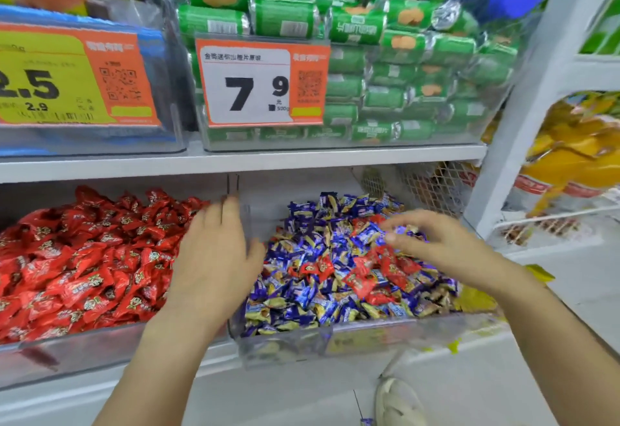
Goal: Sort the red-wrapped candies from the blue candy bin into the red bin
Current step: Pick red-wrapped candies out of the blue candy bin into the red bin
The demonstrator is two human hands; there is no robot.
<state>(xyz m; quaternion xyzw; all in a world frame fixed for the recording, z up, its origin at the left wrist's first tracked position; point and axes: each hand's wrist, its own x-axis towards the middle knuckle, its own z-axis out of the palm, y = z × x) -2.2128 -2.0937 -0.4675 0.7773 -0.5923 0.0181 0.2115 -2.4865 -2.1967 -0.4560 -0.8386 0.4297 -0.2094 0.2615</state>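
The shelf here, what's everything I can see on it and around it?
Clear plastic bin of red-wrapped candies: one, full, lower shelf left.
Clear plastic bin of blue-wrapped candies: one, lower shelf right.
Stray red-wrapped candies: several, among the blue ones.
Green snack rolls: many, clear bin on upper shelf.
White-and-orange price tag: one, reads 7.9.
Yellow-and-orange price tag: one, upper left.
Yellow packets: some, right rack.
Pale shoe: one, on floor.
Left hand: open, between bins.
Right hand: fingers loosely curled above blue candies.

White shop shelving (241, 159) (pale floor (570, 278))
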